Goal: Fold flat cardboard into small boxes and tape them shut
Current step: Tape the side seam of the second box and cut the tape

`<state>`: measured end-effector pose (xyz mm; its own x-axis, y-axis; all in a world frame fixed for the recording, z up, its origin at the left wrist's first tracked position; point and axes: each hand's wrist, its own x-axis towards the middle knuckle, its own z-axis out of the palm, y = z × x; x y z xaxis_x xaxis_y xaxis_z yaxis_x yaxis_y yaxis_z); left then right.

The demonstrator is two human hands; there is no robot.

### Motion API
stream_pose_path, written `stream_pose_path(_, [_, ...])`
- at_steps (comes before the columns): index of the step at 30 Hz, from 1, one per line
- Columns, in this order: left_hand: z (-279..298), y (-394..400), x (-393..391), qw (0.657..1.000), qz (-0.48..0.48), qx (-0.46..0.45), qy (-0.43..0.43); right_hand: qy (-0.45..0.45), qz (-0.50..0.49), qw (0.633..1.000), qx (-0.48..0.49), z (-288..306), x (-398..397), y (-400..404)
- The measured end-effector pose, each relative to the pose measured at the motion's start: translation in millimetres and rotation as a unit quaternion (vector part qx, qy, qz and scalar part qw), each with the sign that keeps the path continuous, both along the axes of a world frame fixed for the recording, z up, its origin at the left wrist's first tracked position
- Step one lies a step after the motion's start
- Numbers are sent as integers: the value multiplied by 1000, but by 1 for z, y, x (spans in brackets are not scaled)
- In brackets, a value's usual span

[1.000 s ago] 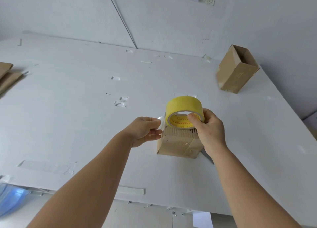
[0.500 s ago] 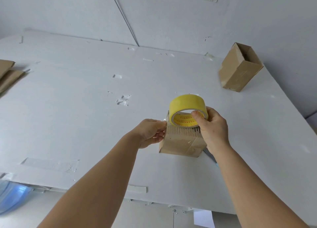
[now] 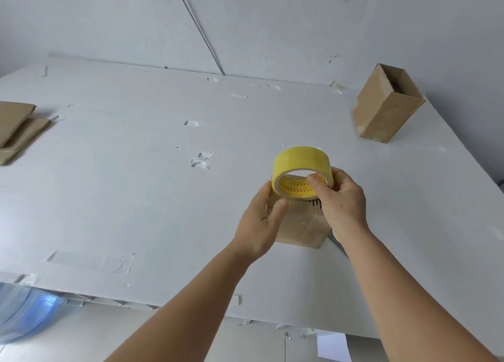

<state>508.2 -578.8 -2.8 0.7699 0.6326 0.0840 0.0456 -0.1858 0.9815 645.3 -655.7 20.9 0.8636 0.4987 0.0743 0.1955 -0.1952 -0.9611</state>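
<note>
**Left hand moves in under the roll to press the tape onto the box**

A white desk (image 3: 136,198) under a pale wall fills the frame, scarred with old tape scraps.

Just right of centre, the right hand's (image 3: 344,201) fingers are curled round the yellow tape roll (image 3: 300,168), the thumb hooked inside its core and the rest wrapped behind. The left hand (image 3: 260,222) was pinching at the box's left side half a second ago; now it has slid in against the small box (image 3: 302,229), fingers hidden behind it, thumb lying up its front face and touching the lower left rim of the roll. Whether it pins a free end of tape there cannot be told; clear tape hardly shows. The box sits on the desk directly beneath the roll, its top hidden by both hands.

Judging by this shift, the strip is probably being anchored before the roll is drawn across the flaps, so this box is mid-sealing.

Farther out, a finished-looking open box (image 3: 384,116) stands at the upper right, and flat cardboard (image 3: 16,127) waits at the left edge.
</note>
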Motion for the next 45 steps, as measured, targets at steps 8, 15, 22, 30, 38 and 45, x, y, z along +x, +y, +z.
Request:
stream_pose_path(8, [-1,40,29,991,-64,96,69,18,27,999,9,5,1,-2])
stream_pose_path(15, [-12,57,35,991,-77,87,66,138,200,967,75,20,25,-10])
stream_pose_path(22, [-3,62,35,971,-115,148,150,178,213,955,109,33,58,-28])
stream_pose_path(30, [7,62,39,956,-123,186,188,66,102,992,30,47,79,-41])
stream_pose_path(38, [8,61,41,950,-118,209,198,-50,88,988,-118,51,99,-56])
stream_pose_path(45, [10,60,41,949,-116,211,201,-37,87,983,-157,27,105,-63])
